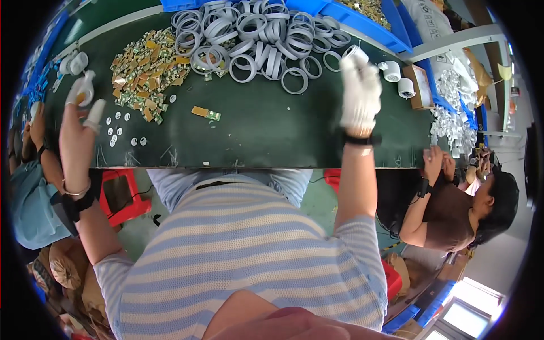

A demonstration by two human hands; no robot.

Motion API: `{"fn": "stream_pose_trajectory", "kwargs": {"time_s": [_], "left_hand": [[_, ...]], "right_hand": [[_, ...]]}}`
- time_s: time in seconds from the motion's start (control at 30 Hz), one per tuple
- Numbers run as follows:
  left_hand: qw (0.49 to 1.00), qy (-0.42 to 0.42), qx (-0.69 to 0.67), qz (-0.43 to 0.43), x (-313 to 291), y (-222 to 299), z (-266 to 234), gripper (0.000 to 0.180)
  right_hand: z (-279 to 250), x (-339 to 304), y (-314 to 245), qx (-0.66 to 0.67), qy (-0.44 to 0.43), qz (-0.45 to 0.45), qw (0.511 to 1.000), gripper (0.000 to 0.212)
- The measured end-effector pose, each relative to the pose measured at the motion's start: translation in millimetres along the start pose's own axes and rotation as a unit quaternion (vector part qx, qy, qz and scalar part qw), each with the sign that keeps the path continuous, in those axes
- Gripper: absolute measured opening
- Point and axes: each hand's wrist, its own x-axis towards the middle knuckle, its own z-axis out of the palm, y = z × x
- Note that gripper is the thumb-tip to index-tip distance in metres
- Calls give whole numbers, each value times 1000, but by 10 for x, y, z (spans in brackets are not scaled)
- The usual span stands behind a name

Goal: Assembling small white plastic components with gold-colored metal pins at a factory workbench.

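My left hand (77,133), with white covers on some fingertips, is at the left of the green bench. Its fingers are curled around a small white round part (86,90) with something orange showing inside. Just beyond it are white cylindrical parts (73,63). A white glove covers my right hand (361,99), slightly blurred, which reaches over the right half of the bench. At its fingertips is a tilted white cylindrical housing (356,52), and the fingers appear closed on it; they partly hide it. Two similar white housings (390,71) stand to its right.
Grey rings (243,68) lie heaped at the back, beside a pile of small circuit boards (148,73). Several white discs (134,141) and a loose board pair (205,113) lie nearer. Blue bins (374,21) line the far edge. Clear plastic pieces (450,127) and a co-worker (453,209) are at right.
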Motion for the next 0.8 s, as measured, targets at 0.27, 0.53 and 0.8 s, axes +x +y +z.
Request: {"fn": "stream_pose_trajectory", "kwargs": {"time_s": [0.27, 0.53, 0.8], "left_hand": [[951, -175, -238, 95, -561, 1085, 603, 52], [877, -280, -237, 311, -694, 1321, 792, 84], [693, -484, -533, -36, -705, 1246, 1082, 94]], "right_hand": [[-78, 534, 225, -60, 49, 87, 993, 80], [49, -1226, -337, 17, -303, -302, 904, 84], [239, -1002, -224, 201, -356, -130, 903, 63]]}}
